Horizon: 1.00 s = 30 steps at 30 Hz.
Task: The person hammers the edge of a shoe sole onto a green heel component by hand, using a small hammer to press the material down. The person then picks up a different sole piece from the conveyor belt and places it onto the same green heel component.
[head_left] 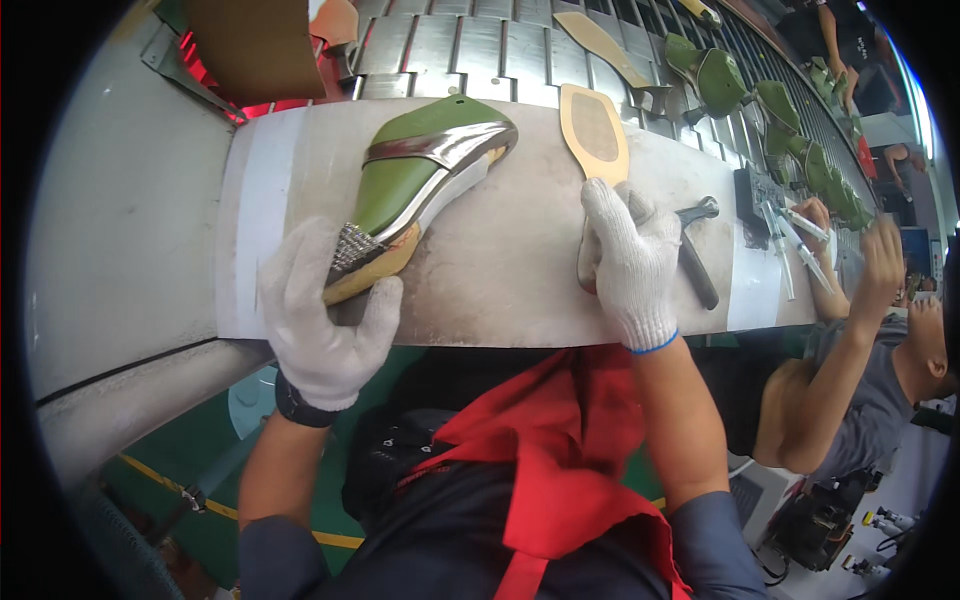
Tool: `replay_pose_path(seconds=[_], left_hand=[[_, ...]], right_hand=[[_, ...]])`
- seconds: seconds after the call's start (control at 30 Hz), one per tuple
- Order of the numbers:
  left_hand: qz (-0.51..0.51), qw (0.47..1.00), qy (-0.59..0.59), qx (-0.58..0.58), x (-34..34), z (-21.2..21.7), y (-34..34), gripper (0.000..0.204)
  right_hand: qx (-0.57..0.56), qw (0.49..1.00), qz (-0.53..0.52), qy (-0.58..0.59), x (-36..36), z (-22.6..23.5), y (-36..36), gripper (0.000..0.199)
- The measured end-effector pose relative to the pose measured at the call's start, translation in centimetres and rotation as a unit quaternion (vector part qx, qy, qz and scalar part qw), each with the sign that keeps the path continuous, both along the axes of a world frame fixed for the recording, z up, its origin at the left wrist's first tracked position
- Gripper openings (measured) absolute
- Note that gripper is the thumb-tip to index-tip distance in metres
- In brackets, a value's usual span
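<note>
A green shoe upper on a last [415, 180], with a silver band and a studded heel, lies on its side on the grey workbench [510, 285]. My left hand [320, 320], in a white knit glove, grips its heel end. My right hand [630, 260], also gloved, presses down on the heel end of a tan insole [592, 128] that lies flat on the bench. A dark metal hammer [692, 250] rests just right of that hand, touching its fingers.
A slatted conveyor [500, 45] runs behind the bench, carrying several green shoes [720, 80] and another insole [600, 40]. A person in a grey shirt [850, 400] works at my right beside white tools [800, 250]. A tan board [255, 45] stands at the back left.
</note>
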<state>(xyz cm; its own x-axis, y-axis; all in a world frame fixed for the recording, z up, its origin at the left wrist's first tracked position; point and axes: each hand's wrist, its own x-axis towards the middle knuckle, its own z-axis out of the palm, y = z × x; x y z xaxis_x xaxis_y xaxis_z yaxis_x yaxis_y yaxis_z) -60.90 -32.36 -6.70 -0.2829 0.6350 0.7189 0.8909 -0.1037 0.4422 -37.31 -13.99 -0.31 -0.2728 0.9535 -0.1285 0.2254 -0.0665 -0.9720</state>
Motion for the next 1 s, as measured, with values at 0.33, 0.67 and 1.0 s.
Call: replay_pose_path(seconds=[0.33,0.67,1.0], left_hand=[[-0.036,0.946,-0.315,-0.062,-0.4,2.2,-3.7,0.056],[-0.144,0.858,-0.477,0.127,-3.2,11.3,0.8,0.031],[-0.233,0.839,-0.477,0.117,-0.8,14.6,5.5,0.041]], right_hand=[[0.330,0.927,-0.037,-0.177,3.7,-2.2,-4.2,0.051],[0.020,0.994,-0.041,0.103,9.1,-1.1,-10.5,0.027],[-0.339,0.928,0.081,0.134,13.0,-1.0,-16.6,0.033]])
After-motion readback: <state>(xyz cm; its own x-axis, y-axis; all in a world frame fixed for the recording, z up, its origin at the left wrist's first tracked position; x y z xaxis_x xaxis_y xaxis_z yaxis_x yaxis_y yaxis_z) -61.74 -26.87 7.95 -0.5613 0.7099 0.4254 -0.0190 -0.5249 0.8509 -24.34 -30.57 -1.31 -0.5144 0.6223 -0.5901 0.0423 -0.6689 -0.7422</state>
